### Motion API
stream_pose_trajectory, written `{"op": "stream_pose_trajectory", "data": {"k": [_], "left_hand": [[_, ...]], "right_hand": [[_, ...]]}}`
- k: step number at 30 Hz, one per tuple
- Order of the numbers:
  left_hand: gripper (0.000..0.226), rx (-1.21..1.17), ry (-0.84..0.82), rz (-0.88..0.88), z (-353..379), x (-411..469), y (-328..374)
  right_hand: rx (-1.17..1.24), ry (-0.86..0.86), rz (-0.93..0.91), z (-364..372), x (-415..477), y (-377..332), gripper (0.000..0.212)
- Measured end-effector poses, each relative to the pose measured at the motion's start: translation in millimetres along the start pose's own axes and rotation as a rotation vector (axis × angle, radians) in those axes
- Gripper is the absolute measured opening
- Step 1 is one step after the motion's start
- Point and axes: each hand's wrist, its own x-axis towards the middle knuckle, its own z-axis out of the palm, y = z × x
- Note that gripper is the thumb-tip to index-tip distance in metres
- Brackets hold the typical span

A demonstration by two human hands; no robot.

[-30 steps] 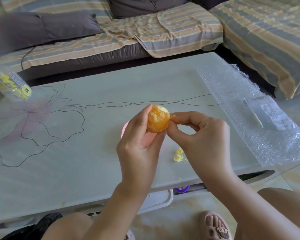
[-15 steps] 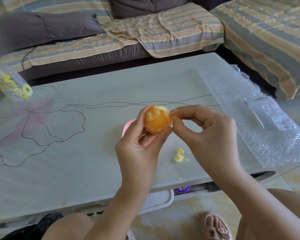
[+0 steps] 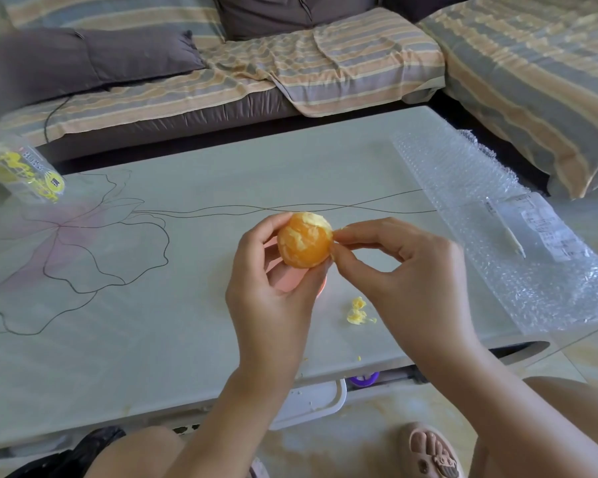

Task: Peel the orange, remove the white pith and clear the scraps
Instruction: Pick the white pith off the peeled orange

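Observation:
My left hand (image 3: 273, 288) grips a peeled orange (image 3: 304, 241) between thumb and fingers, above the pale table (image 3: 152, 322). White pith streaks show on the fruit's top and front. My right hand (image 3: 404, 270) pinches a thin bit of pith at the orange's right side with thumb and forefinger. A small heap of yellowish pith scraps (image 3: 357, 312) lies on the table below my right hand. Something pink (image 3: 321, 288) on the table is mostly hidden behind my left hand.
A sheet of bubble wrap (image 3: 497, 219) with a pen and a label covers the table's right end. A clear plastic bottle (image 3: 18, 170) lies at the far left. A striped sofa runs behind and to the right. The table's front edge is near my knees.
The orange has been turned a little in my left hand and raised slightly. My right hand's pinch stays at the fruit's right side.

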Motion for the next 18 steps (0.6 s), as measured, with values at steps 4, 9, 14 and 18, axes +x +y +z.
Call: {"op": "stream_pose_trajectory", "data": {"k": [4,9,14,18], "left_hand": [[0.051,0.081,0.02,0.096,0.9,-0.6,-2.9],[0.054,0.145,0.024,0.184,1.7,-1.4,-7.2],[0.061,0.196,-0.039,0.21,1.6,-1.6,-8.4],[0.062,0.259,-0.124,0.254,-0.6,-0.5,-10.0]], "right_hand": [[-0.032,0.032,0.012,0.1,-1.4,1.3,0.014],[-0.119,0.065,-0.005,2.5,-3.4,0.7,0.01],[-0.133,0.037,-0.004,3.3,-1.0,0.5,0.01],[-0.164,0.018,-0.028,1.9,2.0,1.2,0.009]]}}
